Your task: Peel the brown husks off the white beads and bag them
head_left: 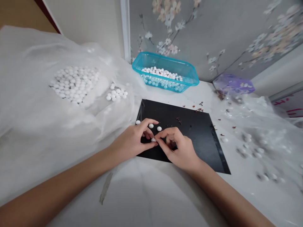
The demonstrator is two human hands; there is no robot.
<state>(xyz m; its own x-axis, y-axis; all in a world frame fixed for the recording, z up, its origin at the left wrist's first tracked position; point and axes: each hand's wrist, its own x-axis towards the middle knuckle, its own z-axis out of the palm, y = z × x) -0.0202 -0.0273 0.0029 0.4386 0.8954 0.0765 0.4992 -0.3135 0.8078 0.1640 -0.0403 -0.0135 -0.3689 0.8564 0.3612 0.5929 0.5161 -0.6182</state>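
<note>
Over a black mat [199, 138], my left hand [134, 138] pinches a small white ball [153, 139] between thumb and a bent finger, its index finger stretched out above. The fingertips of my right hand [180, 145] are pressed together at the right side of that ball. Whatever tiny piece they may grip is hidden. Beyond my fingers lie more loose white balls, one [159, 129] between the two hands and another [138, 122] at the mat's left edge. Small dark brown star-and-stem bits [178, 120] are scattered on the mat's far part.
A blue plastic basket [193, 71] of white balls stands behind the mat. To the left, a large clear plastic bag [35, 110] holds a heap of white balls [75, 83]. Another clear bag [267, 135] and a purple package [234, 84] lie to the right. A wall stands behind.
</note>
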